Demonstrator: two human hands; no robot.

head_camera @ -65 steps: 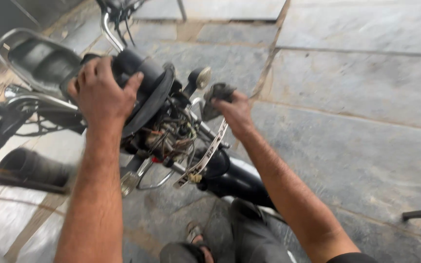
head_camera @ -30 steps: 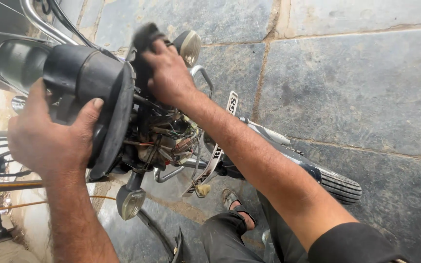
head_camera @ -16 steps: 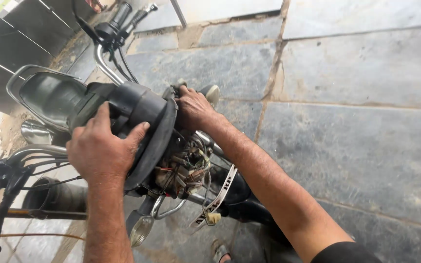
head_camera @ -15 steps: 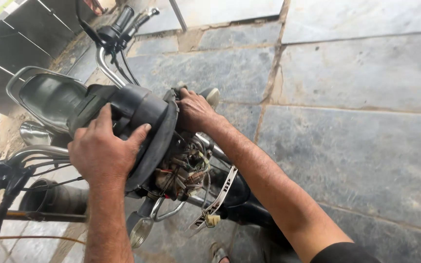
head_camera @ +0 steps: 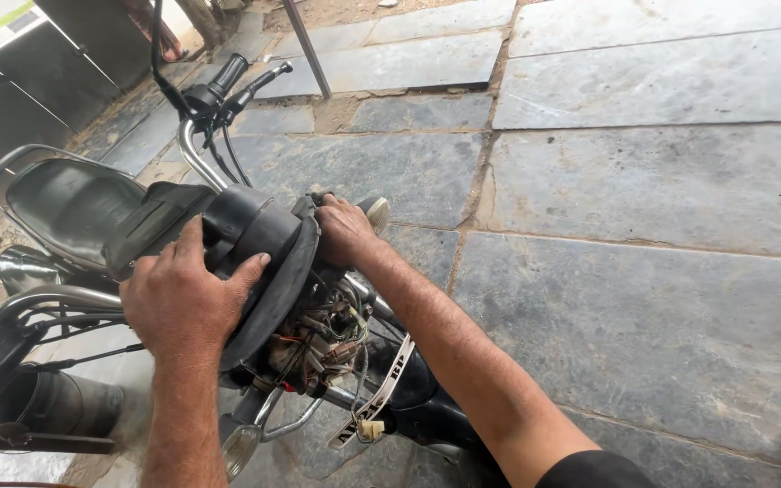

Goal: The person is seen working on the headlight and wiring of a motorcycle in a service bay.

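A black headlight housing [head_camera: 259, 244] of a motorcycle sits tilted in front of me, with a bundle of loose coloured wires [head_camera: 318, 334] exposed below it. My left hand [head_camera: 187, 294] is spread over the back of the housing and grips it. My right hand [head_camera: 341, 226] is closed on the housing's upper right rim, next to a small round indicator lamp [head_camera: 377, 214]. The handlebar [head_camera: 219, 90] with its black grip and lever rises behind the housing.
The motorcycle's black seat [head_camera: 70, 203] and chrome rear rack lie to the left. A chrome exhaust pipe [head_camera: 56, 402] is at lower left. Grey stone paving [head_camera: 644, 235] spreads to the right. A thin metal pole [head_camera: 309, 50] stands at the top.
The view has shifted back and up over the last second. My right hand has stayed at the housing's upper rim and my left hand has stayed on its back.
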